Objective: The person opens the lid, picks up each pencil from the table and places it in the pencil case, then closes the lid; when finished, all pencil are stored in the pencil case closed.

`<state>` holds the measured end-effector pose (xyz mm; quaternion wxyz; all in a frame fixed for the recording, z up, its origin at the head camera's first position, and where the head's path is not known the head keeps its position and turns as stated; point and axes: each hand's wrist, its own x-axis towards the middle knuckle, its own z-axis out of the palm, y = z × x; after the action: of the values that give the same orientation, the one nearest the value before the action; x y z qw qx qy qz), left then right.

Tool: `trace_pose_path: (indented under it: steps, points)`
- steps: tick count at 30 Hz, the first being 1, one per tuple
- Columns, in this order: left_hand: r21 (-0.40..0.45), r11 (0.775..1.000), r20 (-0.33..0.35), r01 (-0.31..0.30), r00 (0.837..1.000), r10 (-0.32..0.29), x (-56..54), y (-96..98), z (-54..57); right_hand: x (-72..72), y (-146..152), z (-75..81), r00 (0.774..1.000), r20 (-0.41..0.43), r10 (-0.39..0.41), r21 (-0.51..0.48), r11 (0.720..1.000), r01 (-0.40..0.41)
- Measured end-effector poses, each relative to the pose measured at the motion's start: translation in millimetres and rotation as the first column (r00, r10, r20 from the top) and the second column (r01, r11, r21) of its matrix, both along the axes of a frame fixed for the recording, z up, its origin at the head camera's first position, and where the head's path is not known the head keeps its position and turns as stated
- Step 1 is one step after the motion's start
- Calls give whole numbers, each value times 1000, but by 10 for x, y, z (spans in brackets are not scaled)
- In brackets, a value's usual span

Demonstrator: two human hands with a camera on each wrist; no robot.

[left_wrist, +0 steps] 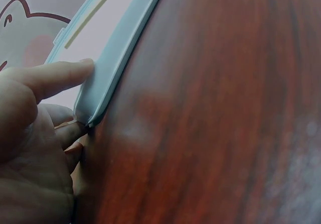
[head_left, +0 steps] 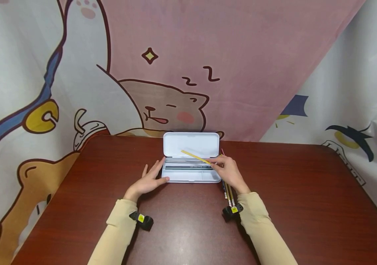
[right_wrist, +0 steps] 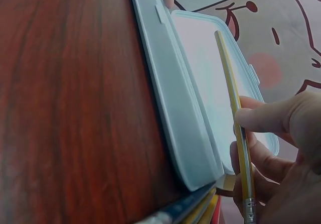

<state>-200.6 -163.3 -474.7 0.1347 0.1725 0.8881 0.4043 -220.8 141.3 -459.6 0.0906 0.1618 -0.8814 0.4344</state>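
Observation:
A pale blue-white pencil case point(head_left: 183, 177) stands with its lid point(head_left: 191, 139) raised near the table's far edge. Several dark pencils point(head_left: 188, 168) lie lengthwise inside it. My right hand point(head_left: 229, 172) pinches a yellow striped pencil point(right_wrist: 228, 73) between thumb and fingers, and holds it slanted over the right half of the case. Its metal-banded end points back toward the palm in the right wrist view. At the case's left end is my left hand point(head_left: 146, 182), fingers spread, with the thumb point(left_wrist: 65, 78) against the front wall and other fingertips along the side.
More pencils point(head_left: 229, 195) lie on the brown table point(head_left: 175, 221), right beside the case and partly under my right hand and wrist. A cloth point(head_left: 241, 55) with cartoon animals hangs behind the table. Each sleeved wrist wears a small black camera point(head_left: 146, 222).

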Motion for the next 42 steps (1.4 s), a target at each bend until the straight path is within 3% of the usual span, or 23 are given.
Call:
trace_pose_path:
  steps: [8, 18, 29, 42]
  points:
    - [4, 1000, 1, -2, 1000, 2, 6, 1, 8, -70, -121, 32, 999, -10, 46, 10, 999, -46]
    - [12, 1000, 0, -3, 1000, 3, 7, 3, 11, -170, -351, 48, 993, -21, 119, 93, 989, -116]
    - [16, 1000, -8, 1, 1000, -1, 4, 3, 5, -215, -435, -24, 993, -8, 118, 130, 985, -116]
    - [9, 1000, -13, -3, 1000, 3, -4, 12, 3, -238, -448, -93, 991, -116, 72, 169, 984, -52]
